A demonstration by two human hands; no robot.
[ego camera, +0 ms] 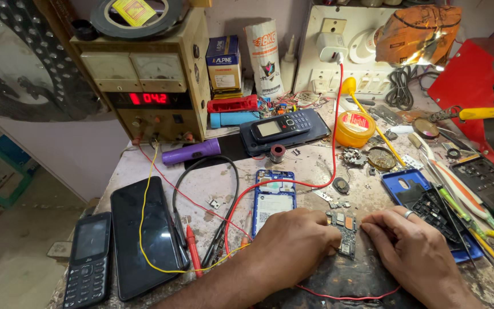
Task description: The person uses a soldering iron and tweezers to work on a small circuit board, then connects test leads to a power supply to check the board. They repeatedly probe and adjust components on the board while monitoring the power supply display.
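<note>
At nine o'clock on our bench (144,163) lie a keypad phone (88,258) and a black smartphone (143,236), with the power supply (144,80) at eleven. At the centre, our left hand (293,240) curls its fingers narrowly, pinching the left edge of a small circuit board (346,232). The board lies flat between both hands, just right of an opened blue phone (274,200). Our right hand (410,243), at three o'clock of it, touches its right edge with bent fingertips beside a blue shell (407,186).
</note>
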